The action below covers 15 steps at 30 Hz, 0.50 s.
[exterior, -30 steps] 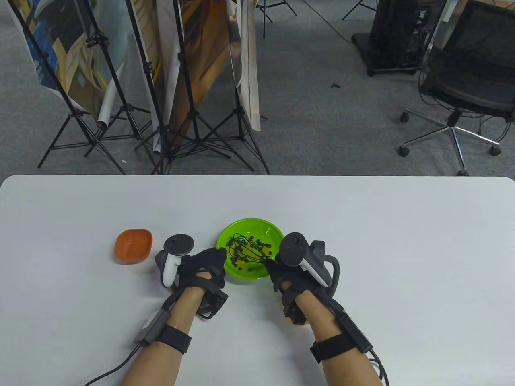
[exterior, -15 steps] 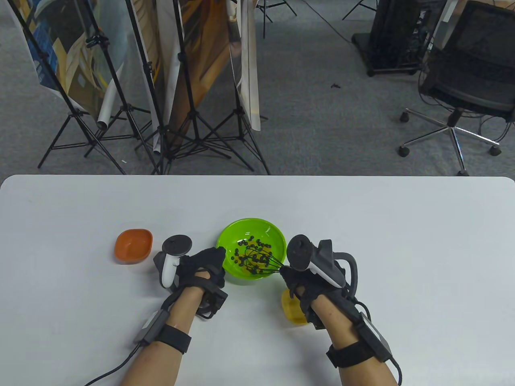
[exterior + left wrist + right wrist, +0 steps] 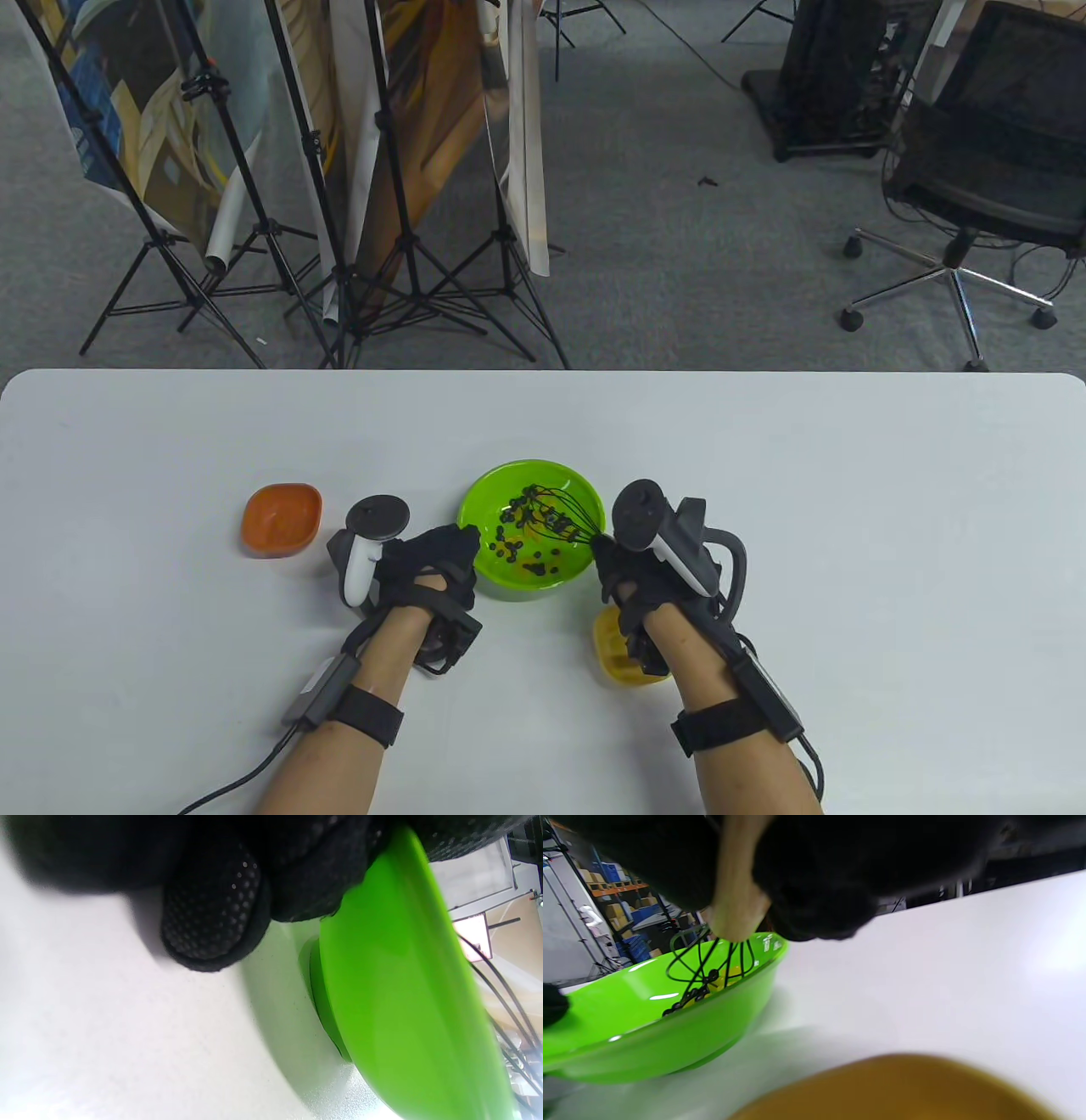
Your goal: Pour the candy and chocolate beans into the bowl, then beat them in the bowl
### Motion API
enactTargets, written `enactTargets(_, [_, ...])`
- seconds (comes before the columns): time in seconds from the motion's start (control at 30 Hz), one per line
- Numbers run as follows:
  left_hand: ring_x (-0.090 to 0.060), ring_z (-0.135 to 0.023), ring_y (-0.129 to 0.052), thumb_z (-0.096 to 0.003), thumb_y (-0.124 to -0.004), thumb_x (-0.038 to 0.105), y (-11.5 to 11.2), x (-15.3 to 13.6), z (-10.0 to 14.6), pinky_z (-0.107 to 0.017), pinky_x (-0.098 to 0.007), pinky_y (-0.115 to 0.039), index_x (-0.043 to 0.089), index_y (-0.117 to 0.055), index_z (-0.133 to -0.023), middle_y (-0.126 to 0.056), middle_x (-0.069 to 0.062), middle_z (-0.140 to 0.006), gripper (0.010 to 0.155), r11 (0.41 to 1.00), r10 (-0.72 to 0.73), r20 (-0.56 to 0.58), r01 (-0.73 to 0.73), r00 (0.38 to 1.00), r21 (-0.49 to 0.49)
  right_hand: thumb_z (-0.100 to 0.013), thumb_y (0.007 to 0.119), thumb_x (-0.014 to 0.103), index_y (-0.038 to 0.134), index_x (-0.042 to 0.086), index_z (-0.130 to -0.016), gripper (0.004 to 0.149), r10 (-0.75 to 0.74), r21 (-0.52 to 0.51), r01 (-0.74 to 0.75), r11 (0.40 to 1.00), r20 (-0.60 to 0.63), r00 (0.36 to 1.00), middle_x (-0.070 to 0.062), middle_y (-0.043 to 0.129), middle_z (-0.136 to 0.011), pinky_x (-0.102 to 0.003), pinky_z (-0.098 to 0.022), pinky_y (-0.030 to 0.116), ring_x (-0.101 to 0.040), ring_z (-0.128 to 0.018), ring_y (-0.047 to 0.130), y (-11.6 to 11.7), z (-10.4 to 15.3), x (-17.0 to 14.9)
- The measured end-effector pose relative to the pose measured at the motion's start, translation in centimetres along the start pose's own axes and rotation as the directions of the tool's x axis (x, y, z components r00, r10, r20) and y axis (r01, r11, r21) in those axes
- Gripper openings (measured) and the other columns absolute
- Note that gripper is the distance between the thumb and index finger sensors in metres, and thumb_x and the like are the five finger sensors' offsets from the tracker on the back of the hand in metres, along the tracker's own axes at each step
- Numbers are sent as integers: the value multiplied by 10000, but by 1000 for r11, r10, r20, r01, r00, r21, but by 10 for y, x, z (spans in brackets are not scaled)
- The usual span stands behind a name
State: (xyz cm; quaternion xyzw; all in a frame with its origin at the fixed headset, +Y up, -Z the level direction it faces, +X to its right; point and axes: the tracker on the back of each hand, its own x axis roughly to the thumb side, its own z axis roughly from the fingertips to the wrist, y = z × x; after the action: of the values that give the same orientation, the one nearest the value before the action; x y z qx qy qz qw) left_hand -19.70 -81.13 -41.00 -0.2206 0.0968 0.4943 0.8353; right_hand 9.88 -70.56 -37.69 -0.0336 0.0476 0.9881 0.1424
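Note:
A green bowl (image 3: 560, 478) sits mid-table with several dark chocolate beans (image 3: 513, 548) and a bit of yellow candy (image 3: 723, 978) inside. My right hand (image 3: 624, 564) grips the pale wooden handle (image 3: 736, 899) of a black wire whisk (image 3: 556, 514), whose wires reach into the far right part of the bowl. My left hand (image 3: 437, 556) holds the bowl's left rim; in the left wrist view its fingers (image 3: 212, 916) curl against the bowl's outer wall (image 3: 407, 1001).
An orange dish (image 3: 281, 519) stands left of my left hand. A yellow dish (image 3: 612, 649) lies under my right wrist, close to the bowl. Tripods and an office chair (image 3: 984, 187) stand on the floor beyond the table's far edge.
The whisk head has swept from the bowl's left side to its near side and now to its far right. My right hand shifted right, then slightly up. The left hand stayed put.

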Motion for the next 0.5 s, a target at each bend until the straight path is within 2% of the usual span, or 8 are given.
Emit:
enactTargets(0.23, [-150, -324, -1083, -463, -699, 580, 0, 0, 0, -203, -290, -927, 197, -831, -647, -985, 118, -341, 445, 1000, 10, 0, -10, 1000, -10, -472, 805, 525, 919, 81, -780, 552, -48, 40, 44, 998, 93, 995, -109, 1005, -373, -392, 22, 858, -195, -18, 926, 11, 10, 21])
enactTargets(0.5, [-144, -330, -1080, -461, -690, 592, -1, 0, 0, -206, -282, -927, 202, -831, -653, -982, 124, -349, 457, 1000, 9, -8, -9, 1000, -6, -448, 871, 525, 944, 97, -770, 540, 76, 60, -86, 994, 149, 986, -122, 1016, -371, -407, 12, 855, -218, -20, 929, -15, 29, 16])
